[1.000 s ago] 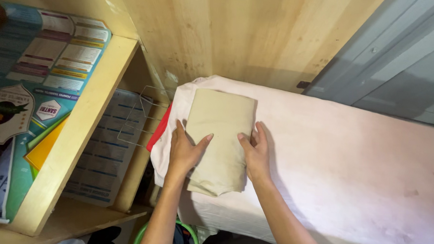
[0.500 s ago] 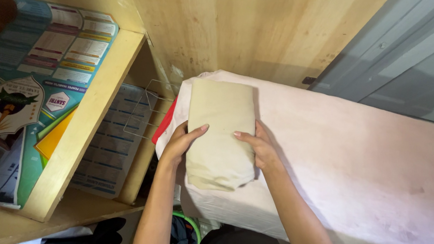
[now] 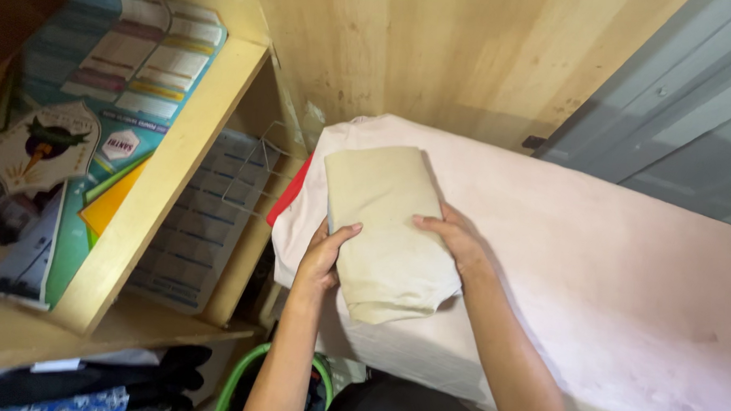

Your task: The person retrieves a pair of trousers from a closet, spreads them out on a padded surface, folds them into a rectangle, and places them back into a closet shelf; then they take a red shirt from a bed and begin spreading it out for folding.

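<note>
- Both hands have slid from lying flat on top of the cloth (image 3: 385, 230) to cupping its long sides, and its near end now sits lifted and turned a little, hanging past the table (image 3: 623, 263) edge.
- Left hand (image 3: 325, 257) curls round the cloth's left side, thumb laid across the top, the other fingers tucked under and out of sight; it looks like a clasp meant to keep the folds from slipping open.
- Right hand (image 3: 453, 237) mirrors it on the cloth's right side, thumb on top pointing inward, fingers wrapped beneath the edge.
- Both forearms rise from below the cloth and angle toward each other, wrists bent slightly inward, so the bundle is squeezed between the two palms.
- That cloth is a beige folded rectangle, its far end resting on the pink-covered table, its near rounded fold held up in the hands.
- Under the cloth's left side lies a white garment (image 3: 300, 227), with a red one (image 3: 291, 196) peeking out beyond it.
- Farther left of the cloth stands a wooden shelf (image 3: 168, 182) with printed charts (image 3: 84, 131) and a wire rack (image 3: 249, 173).
- Below the cloth, near the person's elbows, a green hoop (image 3: 242, 379) shows.
</note>
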